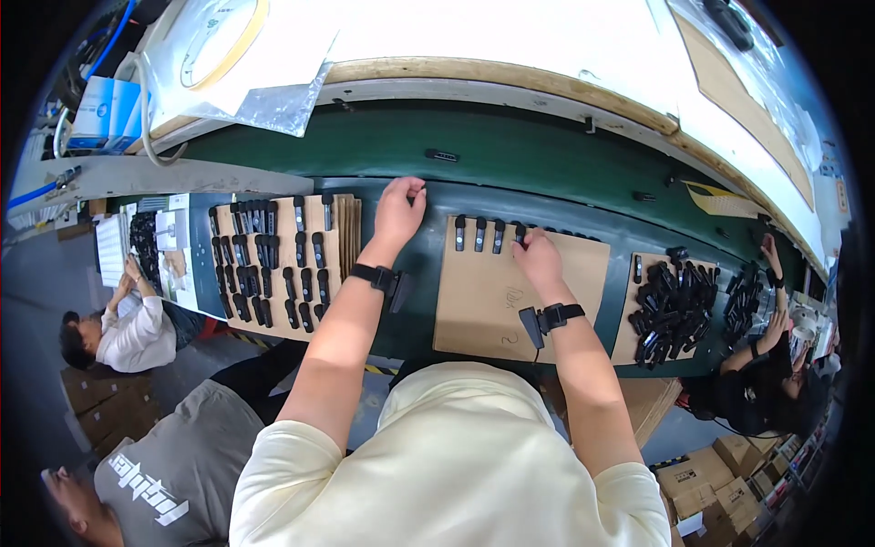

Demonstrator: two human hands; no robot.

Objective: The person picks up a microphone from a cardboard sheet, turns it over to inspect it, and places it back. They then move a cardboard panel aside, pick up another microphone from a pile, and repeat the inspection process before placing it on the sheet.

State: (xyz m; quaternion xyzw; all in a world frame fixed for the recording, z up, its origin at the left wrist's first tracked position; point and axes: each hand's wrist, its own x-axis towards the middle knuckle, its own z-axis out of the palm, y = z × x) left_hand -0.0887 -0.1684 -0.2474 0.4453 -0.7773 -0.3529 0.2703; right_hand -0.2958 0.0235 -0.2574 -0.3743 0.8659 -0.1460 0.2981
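A cardboard sheet (483, 301) lies on the green bench before me, with a row of small black elongated parts (479, 235) along its far edge. My right hand (540, 260) is over that edge, its fingers closed at one black part (519, 233) in the row. The fingers partly cover this part. My left hand (399, 214) is above the bench, left of the sheet. Its fingers are curled in, and whatever they might hold is hidden. Both wrists wear black straps with small dark devices.
To the left, a cardboard stack (348, 237) carries several rows of black parts. A heap of black parts (674, 305) covers another cardboard sheet at right. Beyond the bench runs a white shelf (510, 36) with a wooden edge. Co-workers are on both sides.
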